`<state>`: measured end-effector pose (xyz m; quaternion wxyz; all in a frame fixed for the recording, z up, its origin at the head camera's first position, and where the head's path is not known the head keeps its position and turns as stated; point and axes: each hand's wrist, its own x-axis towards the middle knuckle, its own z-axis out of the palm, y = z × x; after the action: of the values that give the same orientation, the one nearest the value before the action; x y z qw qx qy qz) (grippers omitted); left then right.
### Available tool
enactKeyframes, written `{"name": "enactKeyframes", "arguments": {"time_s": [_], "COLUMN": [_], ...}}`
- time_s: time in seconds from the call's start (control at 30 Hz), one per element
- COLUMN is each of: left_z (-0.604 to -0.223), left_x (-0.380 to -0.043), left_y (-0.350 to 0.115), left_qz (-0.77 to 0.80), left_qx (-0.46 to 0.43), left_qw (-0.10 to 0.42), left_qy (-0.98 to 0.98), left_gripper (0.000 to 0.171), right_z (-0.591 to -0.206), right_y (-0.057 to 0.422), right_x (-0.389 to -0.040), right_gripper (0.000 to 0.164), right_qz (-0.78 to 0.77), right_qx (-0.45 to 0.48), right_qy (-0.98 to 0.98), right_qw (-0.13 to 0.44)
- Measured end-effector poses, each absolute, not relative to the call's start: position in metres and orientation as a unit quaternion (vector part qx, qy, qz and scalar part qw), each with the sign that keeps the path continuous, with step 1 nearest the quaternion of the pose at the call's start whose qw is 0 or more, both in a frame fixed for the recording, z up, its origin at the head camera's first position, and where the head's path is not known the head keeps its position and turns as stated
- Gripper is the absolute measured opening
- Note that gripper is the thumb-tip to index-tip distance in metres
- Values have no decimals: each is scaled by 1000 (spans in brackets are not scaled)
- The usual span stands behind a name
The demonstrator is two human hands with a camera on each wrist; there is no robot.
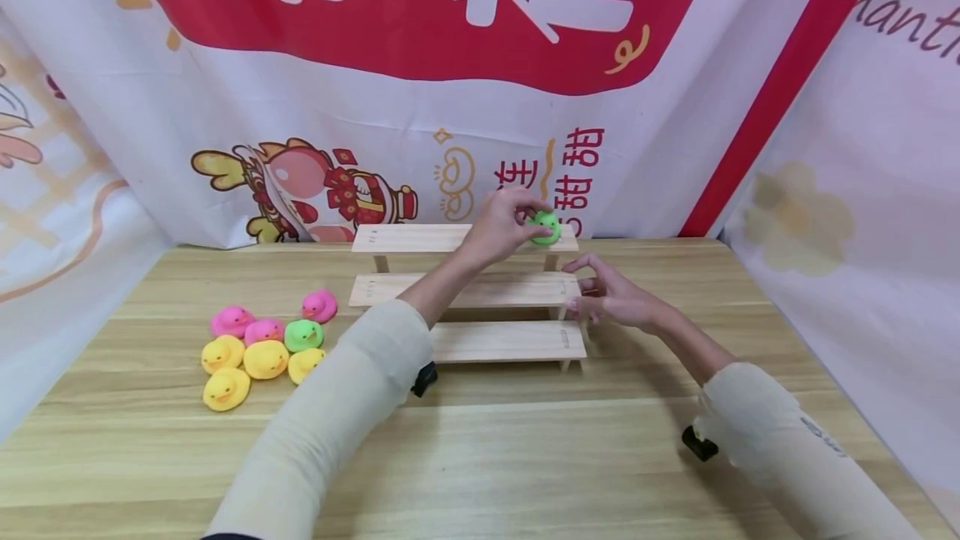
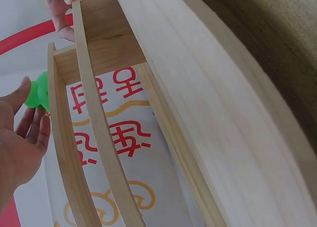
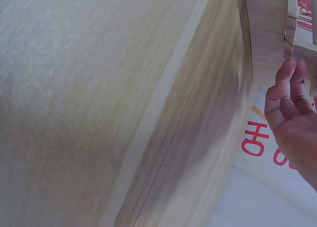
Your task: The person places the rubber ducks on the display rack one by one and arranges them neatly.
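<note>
A three-tier wooden display stand (image 1: 510,342) is at the centre of the table. At the right end of its top tier, my left hand (image 1: 498,227) pinches a green rubber duck (image 1: 545,228) between thumb and fingers. The left wrist view shows the same duck (image 2: 37,92) against the tier's edge, held by the left hand (image 2: 22,147). My right hand (image 1: 617,297) holds the stand's right end near the middle tier. In the right wrist view, the fingertips of the right hand (image 3: 297,113) touch the wood, and the thumb is hard to make out.
Left of the stand lies a group of rubber ducks: pink ones (image 1: 232,321), a green one (image 1: 303,335) and several yellow ones (image 1: 266,359). The left sleeve partly covers one yellow duck. A printed cloth (image 1: 420,132) hangs behind the wooden table (image 1: 525,465).
</note>
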<state>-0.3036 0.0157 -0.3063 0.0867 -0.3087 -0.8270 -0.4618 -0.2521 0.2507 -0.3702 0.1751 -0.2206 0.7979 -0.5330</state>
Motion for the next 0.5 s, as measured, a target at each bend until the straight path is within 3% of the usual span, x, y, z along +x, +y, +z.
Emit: {"name": "enactKeyframes", "arguments": {"time_s": [0.3,0.5], "left_z": [-305,-301], "left_x": [-302,-293], "left_y": [4,-19], "left_qz": [-454,-368], "left_qx": [-312,-325], "left_qw": [87,101], "left_qy": [-830,-865], "left_gripper": [39,44], "right_z": [-369,-368], "right_y": [250,250], "right_x": [-252,-251], "right_gripper": [49,50], "right_qz": [-531,-532], "right_qx": [-222,-213], "right_qy": [798,799], "right_qw": [176,181]}}
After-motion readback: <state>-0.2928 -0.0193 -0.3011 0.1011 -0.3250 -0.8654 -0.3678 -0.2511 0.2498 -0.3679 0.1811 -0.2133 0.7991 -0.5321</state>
